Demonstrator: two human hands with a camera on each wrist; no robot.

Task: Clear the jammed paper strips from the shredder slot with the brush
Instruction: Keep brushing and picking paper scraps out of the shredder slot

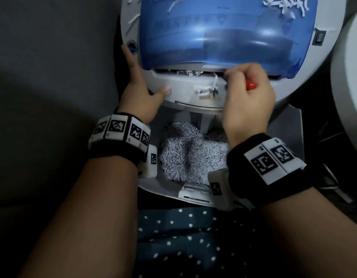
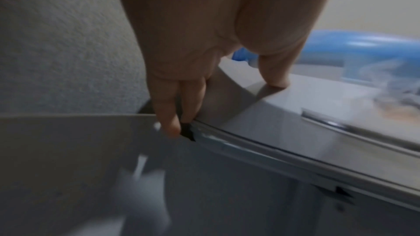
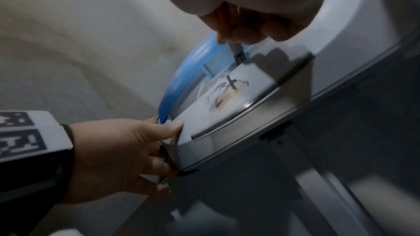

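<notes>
Slot [image 1: 185,72]: paper strips [image 1: 205,89] remain at frame centre; clearing unfinished.
Right hand [image 1: 247,97]: your grip curls round the brush [image 1: 250,86].
Left hand [image 1: 141,85]: fingers and thumb clamp the shredder [image 1: 181,91] edge.

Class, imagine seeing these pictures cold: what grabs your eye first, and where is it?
The blue cover at the top of the shredder. Below it, the right hand grips an orange-handled brush at the slot, where white strips poke out; the left hand grips the shredder's edge.
</notes>
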